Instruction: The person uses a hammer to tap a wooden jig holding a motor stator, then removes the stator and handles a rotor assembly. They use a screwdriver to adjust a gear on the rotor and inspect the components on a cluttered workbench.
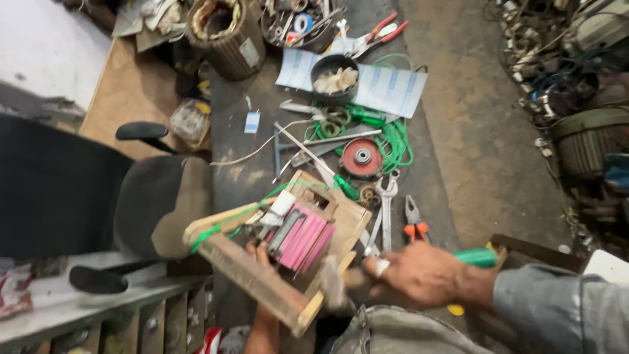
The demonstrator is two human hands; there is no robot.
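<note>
Your right hand (419,275) grips a green-handled tool (476,257); the wooden frame (262,278), long axis 10-to-4, lies at 9 o'clock, left hand (259,252) holding it from beneath.

Two bare hands low in the frame. Right hand (419,272) wearing a pale ring on one finger, wrist meeting a grey-blue cloth sleeve (557,308) at lower right, creased. Left hand (262,252) and forearm bare, unsleeved, near bottom centre.

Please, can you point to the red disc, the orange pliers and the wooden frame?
red disc (362,157): head view, on its grey centre hub.
orange pliers (414,221): head view, near the pivot.
wooden frame (252,274): head view, on its lower rail.
</note>
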